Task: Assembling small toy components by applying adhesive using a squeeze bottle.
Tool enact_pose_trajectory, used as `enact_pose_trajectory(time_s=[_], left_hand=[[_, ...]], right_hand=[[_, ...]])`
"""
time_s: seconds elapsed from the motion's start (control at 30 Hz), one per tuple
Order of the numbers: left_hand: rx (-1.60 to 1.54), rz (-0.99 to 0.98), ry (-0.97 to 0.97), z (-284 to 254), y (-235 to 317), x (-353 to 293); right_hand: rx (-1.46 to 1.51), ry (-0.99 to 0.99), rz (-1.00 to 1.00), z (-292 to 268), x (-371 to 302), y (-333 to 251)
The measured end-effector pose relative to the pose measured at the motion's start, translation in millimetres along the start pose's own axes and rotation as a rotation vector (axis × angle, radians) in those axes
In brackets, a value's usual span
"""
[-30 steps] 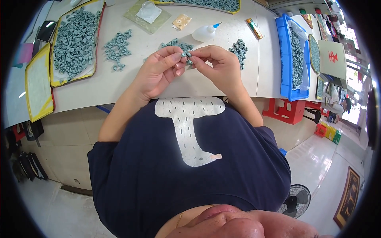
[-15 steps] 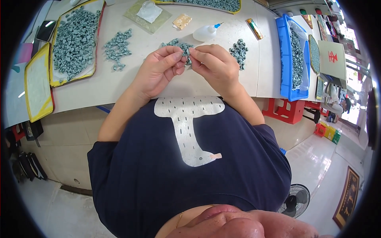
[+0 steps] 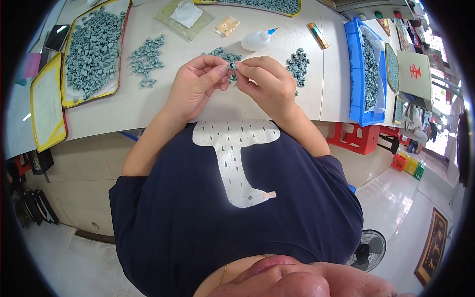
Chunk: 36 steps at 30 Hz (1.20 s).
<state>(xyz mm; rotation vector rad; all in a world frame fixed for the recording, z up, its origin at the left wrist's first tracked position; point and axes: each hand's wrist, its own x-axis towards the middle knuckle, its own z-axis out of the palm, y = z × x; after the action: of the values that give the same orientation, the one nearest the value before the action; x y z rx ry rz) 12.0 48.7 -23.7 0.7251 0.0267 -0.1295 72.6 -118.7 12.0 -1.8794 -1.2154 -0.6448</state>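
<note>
My left hand (image 3: 199,81) and my right hand (image 3: 269,81) meet fingertip to fingertip above the near part of the white table. Between the left thumb and forefinger is a small grey-green piece (image 3: 232,65), with its shape largely hidden. The right thumb and forefinger pinch close at its right side; whether they grip the same piece or a separate one is too small to tell. Just beyond the fingers lies a loose heap of similar grey-green pieces (image 3: 217,51), partly covered by my hands. A darker pile of small pieces (image 3: 297,67) sits right of my right hand.
To the left are a scattered pile (image 3: 147,55), a yellow-rimmed tray (image 3: 63,83) full of pieces and another yellow-rimmed tray (image 3: 48,106). Farther back stand a white squeeze bottle (image 3: 256,41) with a blue tip and a greenish mat (image 3: 168,16). A blue bin (image 3: 355,94) holds more pieces at right.
My right hand has shifted slightly and its wrist has moved a little left. The small piece shows more clearly between the fingertips. A stray piece is now visible beside the right hand.
</note>
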Motion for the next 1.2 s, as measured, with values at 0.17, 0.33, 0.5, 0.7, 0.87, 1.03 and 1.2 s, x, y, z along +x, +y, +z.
enact_pose_trajectory(time_s=[0.17,0.33,0.5,0.7,0.87,1.03,1.2], left_hand=[[0.194,0.081,0.036,5,1,-3],[0.409,0.202,0.075,13,1,-7],[0.459,0.247,0.094,26,6,-15],[1.128,0.846,0.004,33,17,-9],[1.329,1.051,-0.039,38,19,-7],[1.371,1.042,-0.041,39,18,-8],[1.418,1.128,-0.081,43,20,-7]], right_hand=[[0.022,0.0,0.002,-3,2,-1],[0.06,0.005,-0.019,-5,0,3],[0.187,-0.003,0.02,-8,-1,5],[0.276,0.009,0.134,-11,1,-2],[0.252,0.008,0.144,-11,0,-2],[0.26,0.006,0.16,-12,-4,-2],[0.381,-0.03,0.203,-17,-9,0]])
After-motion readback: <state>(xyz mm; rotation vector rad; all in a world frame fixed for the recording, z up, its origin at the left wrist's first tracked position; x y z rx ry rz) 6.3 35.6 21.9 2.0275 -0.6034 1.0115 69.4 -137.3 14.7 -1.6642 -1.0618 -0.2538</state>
